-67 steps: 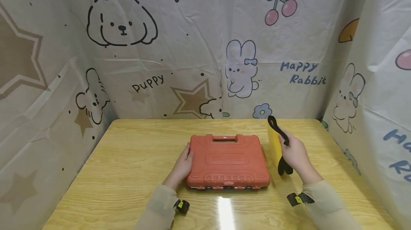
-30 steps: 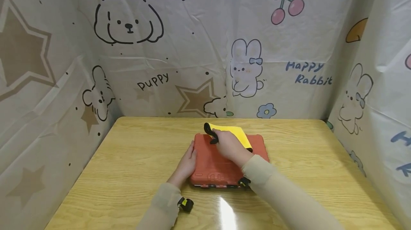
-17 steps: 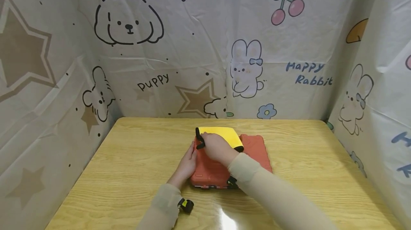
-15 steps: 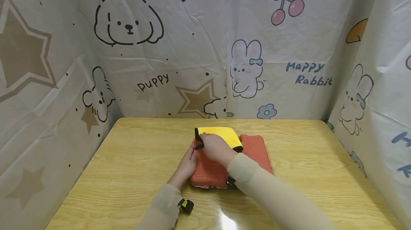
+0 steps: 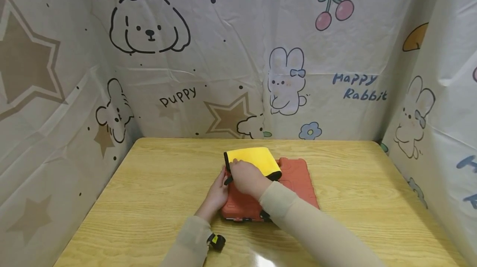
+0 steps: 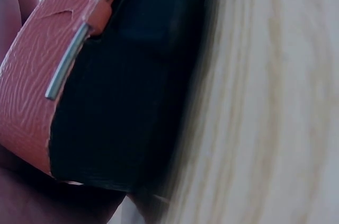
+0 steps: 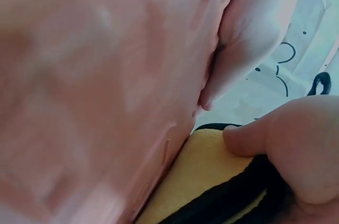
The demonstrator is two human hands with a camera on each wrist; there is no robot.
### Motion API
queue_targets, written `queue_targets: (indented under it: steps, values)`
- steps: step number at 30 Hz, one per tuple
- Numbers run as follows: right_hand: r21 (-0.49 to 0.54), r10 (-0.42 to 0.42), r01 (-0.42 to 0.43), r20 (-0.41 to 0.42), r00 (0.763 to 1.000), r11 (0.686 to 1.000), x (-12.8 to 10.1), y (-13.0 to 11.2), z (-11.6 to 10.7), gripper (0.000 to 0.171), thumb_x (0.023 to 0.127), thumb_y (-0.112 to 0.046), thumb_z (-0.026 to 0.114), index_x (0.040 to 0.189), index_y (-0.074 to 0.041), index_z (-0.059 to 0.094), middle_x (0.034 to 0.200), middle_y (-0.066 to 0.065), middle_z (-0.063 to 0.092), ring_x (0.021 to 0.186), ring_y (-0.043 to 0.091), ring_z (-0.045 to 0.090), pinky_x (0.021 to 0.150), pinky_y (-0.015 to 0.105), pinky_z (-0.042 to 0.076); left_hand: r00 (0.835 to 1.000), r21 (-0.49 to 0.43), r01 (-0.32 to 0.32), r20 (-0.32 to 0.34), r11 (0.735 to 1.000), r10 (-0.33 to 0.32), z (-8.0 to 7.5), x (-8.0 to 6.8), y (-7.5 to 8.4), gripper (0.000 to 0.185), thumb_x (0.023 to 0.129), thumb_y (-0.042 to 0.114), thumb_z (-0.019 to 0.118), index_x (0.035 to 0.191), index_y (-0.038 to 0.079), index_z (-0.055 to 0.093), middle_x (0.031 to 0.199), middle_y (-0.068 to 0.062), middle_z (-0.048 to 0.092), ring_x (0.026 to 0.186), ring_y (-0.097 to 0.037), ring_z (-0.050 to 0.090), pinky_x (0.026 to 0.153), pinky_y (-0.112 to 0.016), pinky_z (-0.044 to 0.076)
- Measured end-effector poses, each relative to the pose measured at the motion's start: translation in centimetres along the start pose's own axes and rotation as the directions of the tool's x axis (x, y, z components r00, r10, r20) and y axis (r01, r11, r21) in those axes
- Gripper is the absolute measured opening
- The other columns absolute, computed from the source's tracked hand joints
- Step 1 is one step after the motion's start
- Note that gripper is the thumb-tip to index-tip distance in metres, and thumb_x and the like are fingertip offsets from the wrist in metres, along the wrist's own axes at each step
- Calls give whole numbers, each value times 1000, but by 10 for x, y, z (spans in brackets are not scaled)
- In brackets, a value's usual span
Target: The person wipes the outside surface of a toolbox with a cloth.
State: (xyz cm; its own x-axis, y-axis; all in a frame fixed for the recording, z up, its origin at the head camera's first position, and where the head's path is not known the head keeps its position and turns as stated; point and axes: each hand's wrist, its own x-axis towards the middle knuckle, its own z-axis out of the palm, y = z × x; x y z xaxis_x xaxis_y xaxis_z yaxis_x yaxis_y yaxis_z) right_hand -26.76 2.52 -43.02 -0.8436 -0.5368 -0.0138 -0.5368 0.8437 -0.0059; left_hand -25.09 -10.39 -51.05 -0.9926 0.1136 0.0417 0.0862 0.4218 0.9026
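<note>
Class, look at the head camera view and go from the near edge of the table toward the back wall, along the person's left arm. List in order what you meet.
Black and yellow wrist device → left hand → yellow cloth → bare far part of the wooden table → cartoon-printed backdrop.

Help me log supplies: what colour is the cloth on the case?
Yellow with a black edge, the cloth shows best in the head view.

Wooden table (image 5: 149, 184) — cartoon-printed backdrop sheet (image 5: 208, 51) behind
</note>
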Motion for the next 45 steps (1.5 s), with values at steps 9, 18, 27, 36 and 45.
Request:
queue_targets:
  steps: [9,18,27,36,45]
  values:
    - [-47,-38,39,29,999,998,-11,-4,-1,29,102,-14,62,127,0,66,120,14,71,104,23,71,93,31,60,998,-15,-65,-2,998,64,2,0,0,50,111,7,30,157,-13,23,156,-38,36,147,-53,33,121,-64,28]
    - [-62,-73,75,37,997,995,-25,-11,-4,28,100,-13,64,126,-3,67,118,10,72,100,18,71,90,27,59,999,-67,3,-33,998,-5,4,0,-1,49,112,8,28,158,-9,28,156,-34,40,148,-49,35,122,-61,29]
    - [-102,-66,71,47,997,992,-40,-17,1,40,103,-19,62,139,-2,62,137,12,67,118,21,68,96,29,59,998,-73,47,-31,996,-49,5,2,-2,49,112,10,26,158,-9,28,156,-34,40,147,-49,36,121,-62,30]
    - [-274,-147,147,22,989,950,-61,-19,4,46,99,-21,68,141,-4,61,139,10,66,122,19,67,88,23,60,996,-32,72,-49,997,-74,6,3,-2,50,112,14,29,158,-8,30,158,-32,39,148,-48,35,123,-61,28]
    - [-266,-175,179,41,984,947,-82,-24,1,45,101,-21,66,143,-7,60,143,8,63,127,17,65,90,22,59,995,-11,86,-44,996,-87,4,2,1,52,111,11,33,159,-8,26,161,-32,32,150,-49,31,123,-63,26]
